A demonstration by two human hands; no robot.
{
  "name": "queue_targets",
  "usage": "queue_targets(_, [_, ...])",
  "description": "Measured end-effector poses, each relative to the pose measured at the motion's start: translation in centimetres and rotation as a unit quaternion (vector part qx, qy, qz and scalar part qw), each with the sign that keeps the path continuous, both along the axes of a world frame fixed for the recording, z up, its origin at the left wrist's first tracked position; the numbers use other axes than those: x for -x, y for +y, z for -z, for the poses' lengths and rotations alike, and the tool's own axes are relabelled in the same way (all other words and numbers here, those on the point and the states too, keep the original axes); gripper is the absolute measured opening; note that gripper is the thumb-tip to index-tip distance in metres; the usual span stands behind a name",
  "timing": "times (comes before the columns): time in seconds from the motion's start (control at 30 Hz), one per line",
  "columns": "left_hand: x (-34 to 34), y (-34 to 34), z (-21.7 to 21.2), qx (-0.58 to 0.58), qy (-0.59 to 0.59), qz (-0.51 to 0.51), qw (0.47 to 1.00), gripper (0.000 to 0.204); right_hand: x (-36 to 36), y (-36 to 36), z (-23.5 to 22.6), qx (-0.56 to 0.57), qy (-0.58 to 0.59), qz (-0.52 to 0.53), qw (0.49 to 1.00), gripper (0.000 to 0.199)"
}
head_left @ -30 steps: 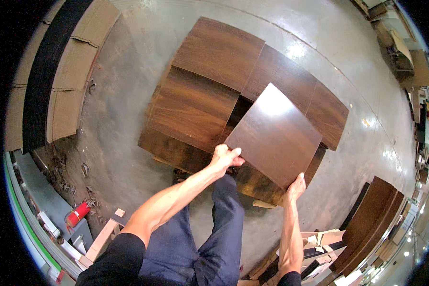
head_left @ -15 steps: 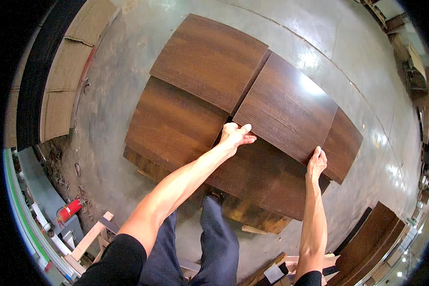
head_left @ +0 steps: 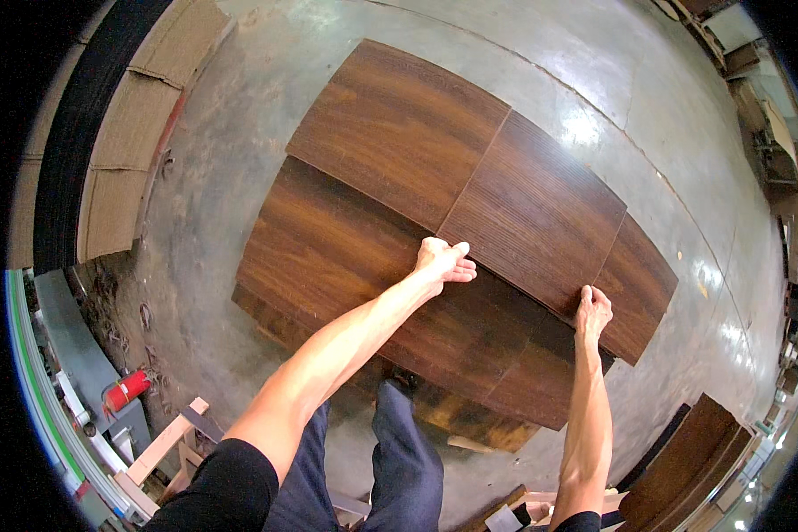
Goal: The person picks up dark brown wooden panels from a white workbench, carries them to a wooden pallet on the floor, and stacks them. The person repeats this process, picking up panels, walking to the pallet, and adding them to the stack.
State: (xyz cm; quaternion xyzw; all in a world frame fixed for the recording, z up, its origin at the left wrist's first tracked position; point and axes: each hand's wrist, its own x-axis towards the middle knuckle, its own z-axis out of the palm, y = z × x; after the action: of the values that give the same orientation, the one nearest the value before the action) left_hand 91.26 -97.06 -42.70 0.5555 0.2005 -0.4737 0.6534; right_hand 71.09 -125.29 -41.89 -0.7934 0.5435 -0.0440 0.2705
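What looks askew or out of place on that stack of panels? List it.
The panel gripped by the left hand and right hand lies skewed across the stack, its near edge not squared with the boards beneath. No damage shows.

The panel (head_left: 541, 213) under both hands is dark brown wood-grain board with a smooth, semi-matt laminate face. The adjoining panels in the stack (head_left: 346, 257) show the same streaked walnut-look finish. The floor (head_left: 612, 80) is grey concrete, polished and glossy, with bright reflections. The cardboard sheets (head_left: 133, 151) are matt brown paper. The fire extinguisher (head_left: 126, 390) is glossy red.
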Motion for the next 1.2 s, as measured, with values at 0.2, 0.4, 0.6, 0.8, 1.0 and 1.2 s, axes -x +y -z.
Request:
queue_targets(0.2, [2.1, 2.9, 0.1, -0.069, 0.001, 0.051, 0.996, 0.043, 0.3, -0.4, -0.8, -0.042, -0.001, -0.035, 0.999, 0.05])
queue_targets(0.4, [12.7, 20.8, -3.3, -0.095, 0.002, 0.126, 0.988, 0.023, 7.5, 6.7, -4.3, -0.103, -0.115, -0.005, 0.988, 0.057])
queue_targets(0.6, [17.9, 42.2, -9.8, -0.353, -0.052, 0.342, 0.869, 0.013, 29.0, 31.2, -9.6, -0.269, -0.147, 0.103, 0.946, 0.038])
queue_targets(0.8, [13.3, 50.2, -14.3, -0.313, -0.179, 0.494, 0.791, 0.016, 52.3, 72.7, -15.5, -0.264, -0.074, 0.512, 0.814, 0.022])
queue_targets(1.0, [8.3, 49.1, -18.9, -0.197, -0.209, 0.539, 0.792, 0.017, 54.0, 110.8, -13.2, -0.459, -0.069, 0.529, 0.711, 0.02])
queue_targets(1.2, [11.7, 45.3, -17.3, -0.012, -0.459, 0.816, 0.35, 0.018, 30.3, 124.9, -14.9, -0.261, -0.443, 0.721, 0.464, 0.026])
